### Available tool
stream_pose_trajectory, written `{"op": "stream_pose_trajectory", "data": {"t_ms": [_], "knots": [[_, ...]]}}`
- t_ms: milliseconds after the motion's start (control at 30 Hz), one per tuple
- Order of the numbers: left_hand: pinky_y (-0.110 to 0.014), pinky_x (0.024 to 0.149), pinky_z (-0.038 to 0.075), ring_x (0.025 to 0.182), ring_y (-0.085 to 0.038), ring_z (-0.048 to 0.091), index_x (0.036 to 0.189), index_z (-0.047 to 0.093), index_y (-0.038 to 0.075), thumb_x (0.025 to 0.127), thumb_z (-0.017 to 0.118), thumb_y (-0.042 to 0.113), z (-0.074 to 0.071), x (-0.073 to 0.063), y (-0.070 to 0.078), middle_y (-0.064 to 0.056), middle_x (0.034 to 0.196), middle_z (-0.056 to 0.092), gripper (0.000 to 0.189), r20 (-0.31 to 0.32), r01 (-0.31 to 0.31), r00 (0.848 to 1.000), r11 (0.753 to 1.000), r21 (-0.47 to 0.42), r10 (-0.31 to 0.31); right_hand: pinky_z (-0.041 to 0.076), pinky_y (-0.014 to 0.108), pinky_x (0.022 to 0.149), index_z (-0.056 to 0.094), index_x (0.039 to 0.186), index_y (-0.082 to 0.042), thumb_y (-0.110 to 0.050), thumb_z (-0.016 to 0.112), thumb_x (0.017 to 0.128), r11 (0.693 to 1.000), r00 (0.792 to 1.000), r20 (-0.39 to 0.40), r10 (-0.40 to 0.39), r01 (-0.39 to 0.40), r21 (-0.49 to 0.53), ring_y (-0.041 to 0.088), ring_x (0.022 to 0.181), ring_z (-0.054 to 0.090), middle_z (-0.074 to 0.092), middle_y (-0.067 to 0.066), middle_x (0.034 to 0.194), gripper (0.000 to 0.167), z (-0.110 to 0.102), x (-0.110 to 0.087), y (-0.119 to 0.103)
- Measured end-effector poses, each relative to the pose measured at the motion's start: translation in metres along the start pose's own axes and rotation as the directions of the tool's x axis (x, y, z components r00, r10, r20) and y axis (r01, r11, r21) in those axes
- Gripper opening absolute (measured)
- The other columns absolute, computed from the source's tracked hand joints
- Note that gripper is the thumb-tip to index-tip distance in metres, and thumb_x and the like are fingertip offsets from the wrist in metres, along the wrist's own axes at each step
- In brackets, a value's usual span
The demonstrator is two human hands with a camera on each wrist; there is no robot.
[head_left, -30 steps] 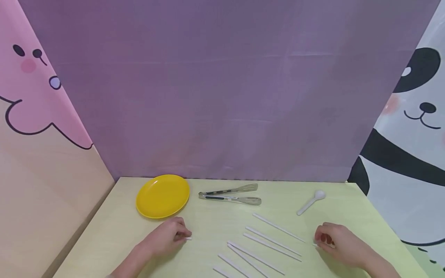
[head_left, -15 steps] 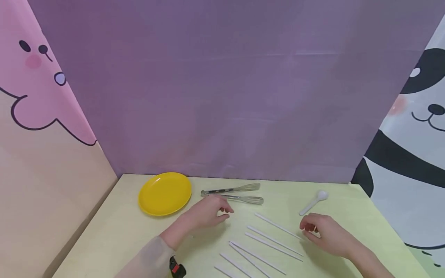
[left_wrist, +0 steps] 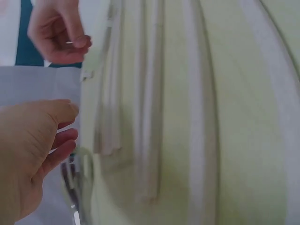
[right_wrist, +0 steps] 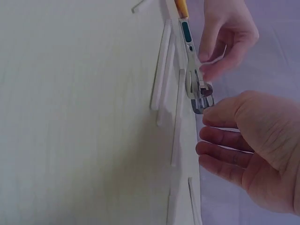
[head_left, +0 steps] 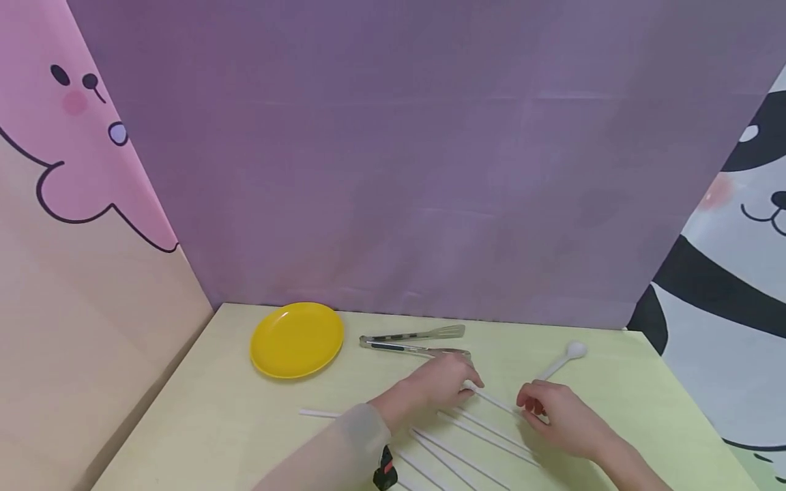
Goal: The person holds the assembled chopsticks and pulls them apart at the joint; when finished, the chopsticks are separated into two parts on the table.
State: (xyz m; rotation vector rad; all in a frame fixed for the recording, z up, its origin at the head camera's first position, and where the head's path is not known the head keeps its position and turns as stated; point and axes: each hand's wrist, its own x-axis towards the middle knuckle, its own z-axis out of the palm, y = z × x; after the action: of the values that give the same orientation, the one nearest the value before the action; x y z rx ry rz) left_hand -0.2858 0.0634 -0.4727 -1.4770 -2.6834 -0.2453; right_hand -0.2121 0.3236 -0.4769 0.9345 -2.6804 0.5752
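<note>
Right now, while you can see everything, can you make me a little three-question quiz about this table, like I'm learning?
1. What colour is the round plate?

2. Which hand is nearer the tongs?
A. the left hand
B. the right hand

3. True or false: the spoon lies on the table, apart from the plate.

Key: 1. Yellow. 2. A; in the head view it overlaps the end of the tongs. 3. True.
</note>
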Motion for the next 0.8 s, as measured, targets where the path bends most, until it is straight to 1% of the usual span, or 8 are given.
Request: {"op": "stream_pose_trajectory", "data": {"t_ms": [100, 167, 333, 400, 500, 567, 700, 800], "knots": [[-0.014, 0.106, 0.049, 0.115, -0.001, 0.07, 0.121, 0.082, 0.023, 0.1, 0.073, 0.017, 0.01, 0.006, 0.005, 0.013, 0.118, 0.079, 0.023, 0.005, 0.008, 1.0, 0.999, 0.032, -0.008, 0.049, 0.023, 0.064, 0.068, 0.088, -0.018, 0.001, 0.08, 0.083, 0.999, 0.999, 0.025, 0.042, -0.042, -0.002, -0.003, 0.073, 0.052, 0.057, -0.018, 0.08, 0.024, 0.003, 0.001, -0.002], [-0.014, 0.105, 0.05, 0.113, 0.001, 0.071, 0.121, 0.081, 0.024, 0.1, 0.073, 0.018, 0.016, 0.009, 0.008, 0.013, 0.119, 0.079, 0.023, 0.01, 0.024, 1.0, 0.999, 0.038, -0.025, 0.049, 0.024, 0.064, 0.068, 0.089, -0.018, 0.0, 0.08, 0.083, 0.998, 0.998, 0.039, 0.056, -0.057, 0.003, -0.002, 0.073, 0.053, 0.058, -0.018, 0.08, 0.022, 0.005, 0.002, -0.003], [-0.008, 0.085, 0.053, 0.087, 0.008, 0.068, 0.121, 0.082, 0.027, 0.099, 0.074, 0.018, 0.024, 0.015, 0.013, 0.015, 0.116, 0.08, 0.024, 0.032, 0.083, 0.996, 0.996, 0.028, -0.084, 0.051, 0.025, 0.064, 0.068, 0.087, -0.018, -0.002, 0.081, 0.084, 0.998, 0.996, 0.063, 0.059, -0.061, 0.023, -0.001, 0.073, 0.055, 0.061, -0.015, 0.08, 0.021, 0.01, 0.004, -0.005], [-0.008, 0.083, 0.053, 0.083, 0.009, 0.067, 0.12, 0.082, 0.029, 0.099, 0.075, 0.019, 0.026, 0.015, 0.013, 0.016, 0.115, 0.08, 0.024, 0.036, 0.097, 0.995, 0.995, 0.038, -0.098, 0.05, 0.025, 0.064, 0.067, 0.086, -0.019, -0.004, 0.082, 0.084, 0.996, 0.993, 0.088, 0.076, -0.079, 0.032, -0.002, 0.073, 0.054, 0.06, -0.015, 0.079, 0.021, 0.012, 0.005, -0.006], [-0.009, 0.09, 0.053, 0.095, 0.008, 0.072, 0.118, 0.082, 0.031, 0.098, 0.077, 0.02, 0.027, 0.015, 0.013, 0.018, 0.115, 0.08, 0.023, 0.024, 0.116, 0.993, 0.991, 0.062, -0.118, 0.048, 0.024, 0.063, 0.066, 0.085, -0.019, -0.004, 0.082, 0.083, 0.995, 0.99, 0.108, 0.085, -0.09, 0.045, -0.003, 0.072, 0.052, 0.058, -0.015, 0.078, 0.022, 0.016, 0.007, -0.005], [-0.01, 0.092, 0.053, 0.102, 0.005, 0.073, 0.116, 0.083, 0.031, 0.099, 0.077, 0.021, 0.027, 0.015, 0.014, 0.018, 0.114, 0.08, 0.021, 0.01, 0.132, 0.991, 0.988, 0.074, -0.133, 0.047, 0.024, 0.062, 0.065, 0.084, -0.02, -0.004, 0.081, 0.082, 0.995, 0.99, 0.112, 0.088, -0.093, 0.041, -0.004, 0.071, 0.05, 0.057, -0.015, 0.077, 0.023, 0.018, 0.007, -0.005], [-0.011, 0.09, 0.054, 0.103, 0.005, 0.072, 0.108, 0.086, 0.033, 0.098, 0.076, 0.019, 0.029, 0.017, 0.017, 0.021, 0.109, 0.08, 0.02, -0.036, 0.178, 0.984, 0.981, 0.075, -0.176, 0.044, 0.023, 0.06, 0.065, 0.082, -0.02, 0.0, 0.081, 0.08, 0.997, 0.995, 0.078, 0.07, -0.072, 0.025, -0.005, 0.069, 0.047, 0.056, -0.016, 0.075, 0.026, 0.021, 0.006, -0.002], [-0.012, 0.088, 0.055, 0.102, 0.005, 0.072, 0.104, 0.086, 0.034, 0.098, 0.076, 0.018, 0.031, 0.019, 0.019, 0.023, 0.106, 0.08, 0.02, -0.044, 0.215, 0.976, 0.975, 0.054, -0.213, 0.044, 0.022, 0.059, 0.065, 0.081, -0.019, 0.003, 0.08, 0.078, 0.999, 0.998, 0.046, 0.043, -0.044, 0.019, -0.007, 0.069, 0.045, 0.056, -0.016, 0.074, 0.027, 0.024, 0.004, 0.0]]}}
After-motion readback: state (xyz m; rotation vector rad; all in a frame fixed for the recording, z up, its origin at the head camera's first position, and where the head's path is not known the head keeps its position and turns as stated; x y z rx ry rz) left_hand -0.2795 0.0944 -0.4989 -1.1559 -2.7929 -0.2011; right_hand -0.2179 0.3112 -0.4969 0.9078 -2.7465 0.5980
